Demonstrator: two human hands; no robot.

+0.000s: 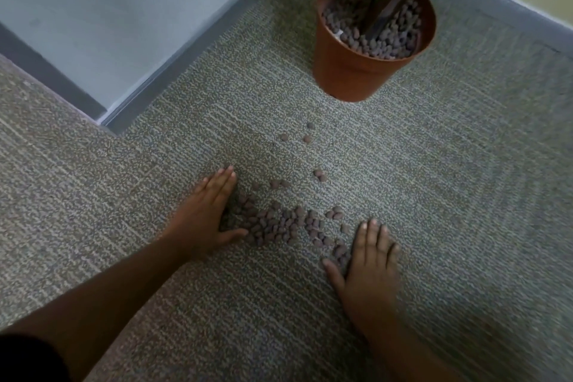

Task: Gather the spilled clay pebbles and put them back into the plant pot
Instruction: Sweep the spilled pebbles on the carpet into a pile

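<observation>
Spilled clay pebbles point(276, 226) on carpet point(465, 164), plant pot point(347, 71) beyond.
Left hand point(207, 214), right hand point(369, 260) flat, fingers spread, flanking pile, grasping nothing.

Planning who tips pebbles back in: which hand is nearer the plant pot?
Left. The left hand lies flat below and left of the plant pot; the right hand lies lower in the frame, farther off.
</observation>
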